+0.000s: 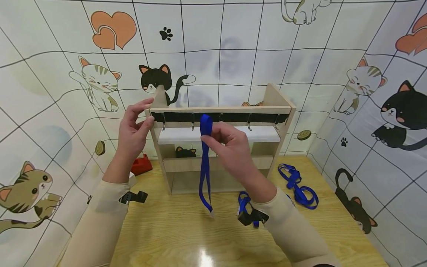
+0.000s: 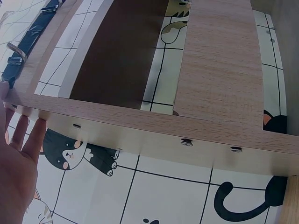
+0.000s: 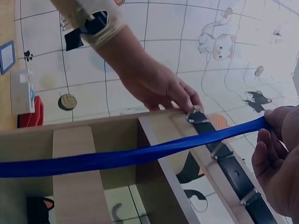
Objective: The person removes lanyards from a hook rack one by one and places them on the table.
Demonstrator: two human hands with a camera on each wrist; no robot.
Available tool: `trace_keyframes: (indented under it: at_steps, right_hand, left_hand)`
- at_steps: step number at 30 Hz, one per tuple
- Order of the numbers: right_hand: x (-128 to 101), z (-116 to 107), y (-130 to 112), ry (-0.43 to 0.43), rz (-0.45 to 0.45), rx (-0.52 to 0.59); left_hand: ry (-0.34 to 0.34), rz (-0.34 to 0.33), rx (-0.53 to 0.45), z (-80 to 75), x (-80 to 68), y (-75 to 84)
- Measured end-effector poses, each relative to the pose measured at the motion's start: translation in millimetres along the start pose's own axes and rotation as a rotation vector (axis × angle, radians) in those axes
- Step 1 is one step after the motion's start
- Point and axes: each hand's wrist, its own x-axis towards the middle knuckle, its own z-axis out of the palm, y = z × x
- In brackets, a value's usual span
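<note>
A blue lanyard hangs down in front of a small wooden shelf. My right hand pinches it near its looped top, between thumb and fingers. Behind the loop, a black strip with several metal hooks runs along the shelf's upper front. At the shelf's upper left corner, my left hand rests with its fingertips on the side panel. Its fingers lie along that panel in the left wrist view. The right wrist view shows the lanyard stretched across the shelf front.
More blue lanyards lie on the wooden table right of the shelf, and another is partly hidden under my right wrist. A red object stands left of the shelf. A cat-patterned wall covering surrounds the table.
</note>
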Motion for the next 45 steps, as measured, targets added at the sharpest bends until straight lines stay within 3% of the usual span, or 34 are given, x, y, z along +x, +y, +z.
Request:
trace_keyframes:
  at_steps: [15,30,45]
  right_hand:
    - [-14,-35,9,-0.063,0.125,-0.059]
    - [-28,-27,20,-0.171,0.143,-0.041]
    - [-74,-26,34,-0.325,0.242,-0.056]
  left_hand:
    - [0.003,-0.011,0.026,-1.2,-2.0,-0.2]
    - [0.007,-0.006,0.009,-1.0,-2.6,-1.0]
    - [0.006,-0.001,0.017,0.5,-0.3,0.2]
